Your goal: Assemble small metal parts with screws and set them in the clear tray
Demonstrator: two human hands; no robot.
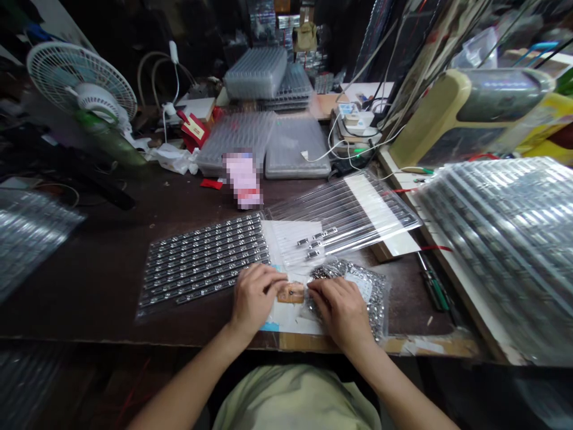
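Note:
A small orange-brown block [290,293] lies on a white sheet [293,322] at the table's front edge. My left hand [254,297] is at its left side, thumb and fingers drawn together by its edge; any small part in them is hidden. From the right, my right hand [344,307] reaches over a clear bag of small metal parts [378,295], fingertips pinched near the block. What they hold is too small to make out. Left of my hands lies a clear tray with rows of dark metal-framed connectors [206,257]. Several loose connectors [315,243] lie beyond the block.
Clear plastic tubes with a white strip [364,197] lie behind the bag. A blurred-out phone-like object [243,179] stands farther back. Green-handled tools [436,289] lie at right, beside stacked filled trays [501,251]. A fan [85,83] and stacked clear trays [255,71] are at the back.

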